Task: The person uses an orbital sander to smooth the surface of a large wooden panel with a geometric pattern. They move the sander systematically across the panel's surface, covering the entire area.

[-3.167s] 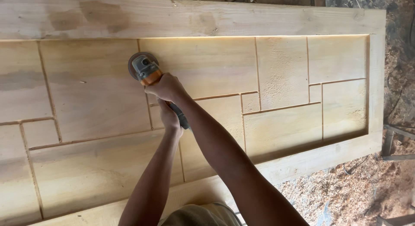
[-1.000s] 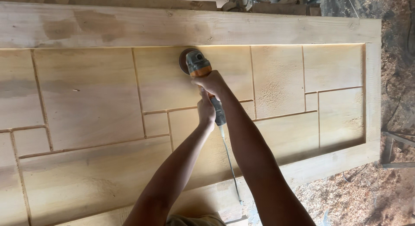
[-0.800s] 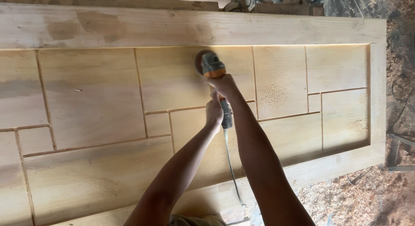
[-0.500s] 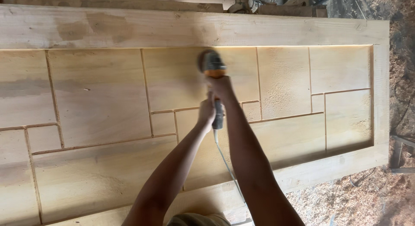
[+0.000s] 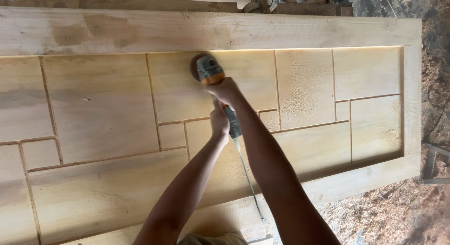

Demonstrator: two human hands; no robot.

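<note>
1. Angle grinder [image 5: 208, 71] sat on the wooden door panel [image 5: 103, 109], near its top rail.
2. Right hand [image 5: 226, 91] clamped its front.
3. Left hand [image 5: 219, 124] gripped its rear handle.

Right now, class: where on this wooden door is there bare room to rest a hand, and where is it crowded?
Bare: the big left panel and far-right panels. Crowded: top centre, where both hands, right hand and left hand, grip the sander.
</note>
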